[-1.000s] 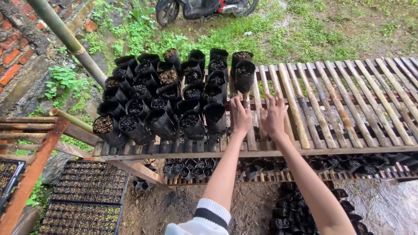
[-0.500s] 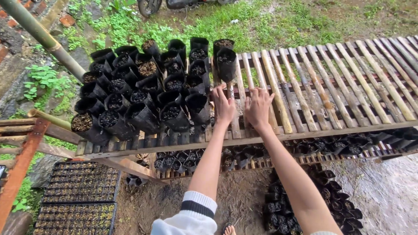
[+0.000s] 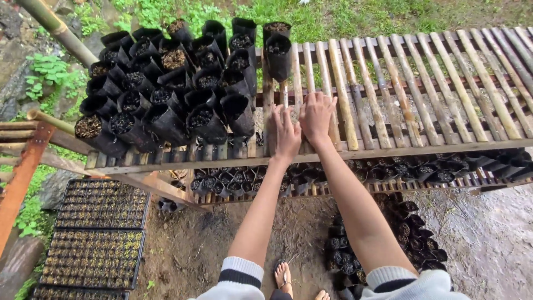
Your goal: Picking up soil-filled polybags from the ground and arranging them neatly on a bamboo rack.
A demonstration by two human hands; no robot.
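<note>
Grip: none, left hand [image 3: 287, 133] and right hand [image 3: 316, 115] flat on slatted rack [image 3: 444, 89] | black grow bags [image 3: 166, 94] leftward

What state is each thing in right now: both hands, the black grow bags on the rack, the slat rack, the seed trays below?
left hand: empty, flat on the slats
right hand: empty, flat on the slats beside the left
black grow bags: filled with soil, upright or leaning, clustered at the rack's left end
bamboo slat rack: right part bare
lower-shelf bags: packed in rows
seed trays: filled, lying on the ground
</note>
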